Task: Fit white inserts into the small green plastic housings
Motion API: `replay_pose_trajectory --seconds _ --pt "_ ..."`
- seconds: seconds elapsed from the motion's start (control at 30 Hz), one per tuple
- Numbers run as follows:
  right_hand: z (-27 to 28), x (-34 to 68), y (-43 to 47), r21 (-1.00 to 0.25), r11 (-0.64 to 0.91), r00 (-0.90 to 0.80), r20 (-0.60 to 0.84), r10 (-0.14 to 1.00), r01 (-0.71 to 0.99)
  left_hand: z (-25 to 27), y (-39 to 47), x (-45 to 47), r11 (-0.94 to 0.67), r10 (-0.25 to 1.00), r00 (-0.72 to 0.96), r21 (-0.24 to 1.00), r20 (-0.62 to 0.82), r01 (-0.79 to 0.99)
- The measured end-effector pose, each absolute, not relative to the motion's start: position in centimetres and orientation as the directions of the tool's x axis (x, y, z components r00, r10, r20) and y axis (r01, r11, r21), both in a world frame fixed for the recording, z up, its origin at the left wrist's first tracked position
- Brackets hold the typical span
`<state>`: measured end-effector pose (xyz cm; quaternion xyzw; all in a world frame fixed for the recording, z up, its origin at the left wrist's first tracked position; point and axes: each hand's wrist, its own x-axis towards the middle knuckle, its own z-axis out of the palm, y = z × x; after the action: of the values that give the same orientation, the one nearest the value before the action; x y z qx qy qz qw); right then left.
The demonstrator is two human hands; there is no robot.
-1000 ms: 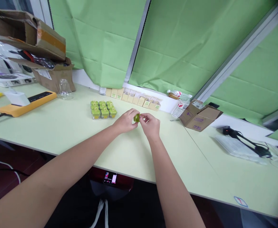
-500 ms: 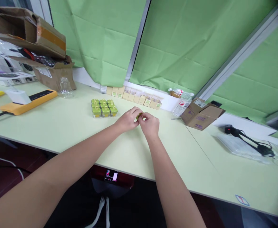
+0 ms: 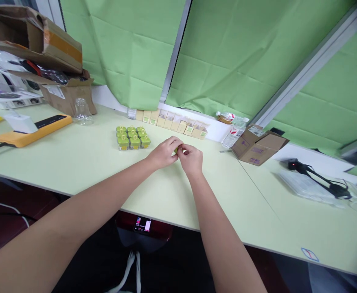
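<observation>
Over the middle of the pale table [image 3: 163, 191], my left hand [image 3: 166, 152] and my right hand [image 3: 191, 158] meet, both closed on one small green-lidded container [image 3: 176, 150]. Only a sliver of its green shows between the fingers; the rest is covered. To the left of my hands stands a tight block of several small clear containers with green lids [image 3: 132, 137], each lid bearing a pale loop-like mark. Behind, along the wall, runs a row of small cardboard boxes [image 3: 172, 121].
A yellow power strip [image 3: 34, 130], a clear plastic dome [image 3: 82, 113] and stacked cardboard boxes [image 3: 65, 44] occupy the left. At the right are plastic bottles [image 3: 231, 120], an open carton [image 3: 254, 146] and a black strapped device [image 3: 318, 179]. A lit phone [image 3: 142, 225] lies below the table edge.
My hands stay together on the small container, with only slight finger movement. The whole view has shifted a little; nothing else has moved.
</observation>
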<state>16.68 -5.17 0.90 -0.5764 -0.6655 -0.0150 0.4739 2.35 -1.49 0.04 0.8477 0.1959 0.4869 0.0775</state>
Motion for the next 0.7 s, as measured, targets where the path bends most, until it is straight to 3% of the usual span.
replay_pose_trajectory --seconds 0.3,0.47,0.57,0.7 --pt "1.2 16.6 -5.4 -0.542 0.403 0.023 0.616 0.787 0.737 0.0 -1.2 2.3 -0.886 0.459 0.406 0.372 0.790 0.277" --pt "0.8 16.9 -4.8 -0.680 0.382 0.098 0.554 0.827 0.625 -0.1 -1.0 2.3 -0.860 0.508 0.368 0.433 0.779 0.270" --pt "0.5 17.1 -4.1 -0.777 0.380 0.161 0.515 0.842 0.502 -0.5 -0.9 2.7 -0.814 0.580 0.301 0.542 0.757 0.208" --pt "0.6 17.3 -3.8 -0.849 0.372 0.223 0.472 0.853 0.375 -0.9 -0.3 3.3 -0.668 0.716 0.266 0.744 0.646 -0.008"
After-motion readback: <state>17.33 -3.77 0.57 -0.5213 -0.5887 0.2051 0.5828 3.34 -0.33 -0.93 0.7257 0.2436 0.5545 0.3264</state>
